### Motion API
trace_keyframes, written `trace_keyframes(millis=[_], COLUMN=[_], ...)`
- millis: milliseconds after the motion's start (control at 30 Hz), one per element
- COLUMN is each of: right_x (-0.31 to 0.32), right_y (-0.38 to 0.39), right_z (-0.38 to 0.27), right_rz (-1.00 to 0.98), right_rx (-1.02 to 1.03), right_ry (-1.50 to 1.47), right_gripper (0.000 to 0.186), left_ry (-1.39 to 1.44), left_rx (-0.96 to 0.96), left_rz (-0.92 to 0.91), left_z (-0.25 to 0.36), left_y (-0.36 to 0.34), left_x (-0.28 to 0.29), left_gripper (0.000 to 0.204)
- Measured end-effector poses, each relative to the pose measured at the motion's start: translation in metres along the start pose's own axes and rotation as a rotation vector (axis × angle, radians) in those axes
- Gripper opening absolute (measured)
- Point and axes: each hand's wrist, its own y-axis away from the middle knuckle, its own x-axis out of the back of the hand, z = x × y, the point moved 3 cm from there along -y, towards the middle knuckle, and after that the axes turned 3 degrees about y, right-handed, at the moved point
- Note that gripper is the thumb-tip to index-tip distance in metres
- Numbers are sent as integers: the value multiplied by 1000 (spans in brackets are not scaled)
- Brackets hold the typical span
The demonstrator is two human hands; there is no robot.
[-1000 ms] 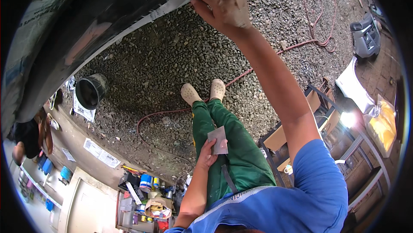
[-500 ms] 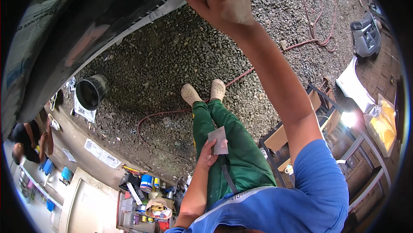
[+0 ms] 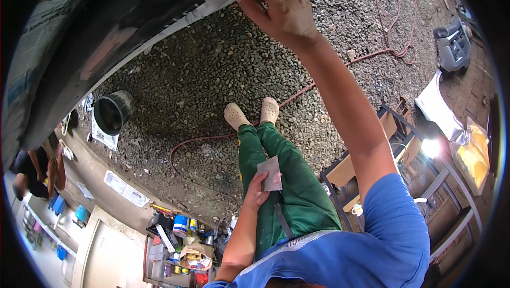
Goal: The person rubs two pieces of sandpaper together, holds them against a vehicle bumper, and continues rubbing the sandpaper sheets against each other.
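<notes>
Head view: our left hand [image 3: 258,189] pinches sheet [image 3: 272,174]; right hand [image 3: 287,14] spread at panel [image 3: 151,14], hold unclear. Pale patch [image 3: 110,46] shows; what's done or remaining, we cannot tell.

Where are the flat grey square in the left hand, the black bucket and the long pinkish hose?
Flat grey square [image 3: 272,175]: head view, middle of its face.
Black bucket [image 3: 126,105]: head view, its outer side wall.
Pinkish hose [image 3: 297,94]: head view, the stretch beside the shoes [image 3: 269,110].
</notes>
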Motion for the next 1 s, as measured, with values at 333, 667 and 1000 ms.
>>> trace_keyframes(millis=[333,667,1000], right_x=[1,-9,19], right_y=[-31,11,-24], right_z=[4,6,10], right_rz=[97,-34,-50], right_rx=[22,4,-14], right_ry=[-32,-4,-5], right_gripper=[52,64,61], left_ry=[-6,5,-20], left_rx=[15,8,14], left_rz=[-13,-17,-26], left_z=[1,4,4], left_y=[1,2,6], left_x=[-2,-2,-1], left_gripper=[41,40,40])
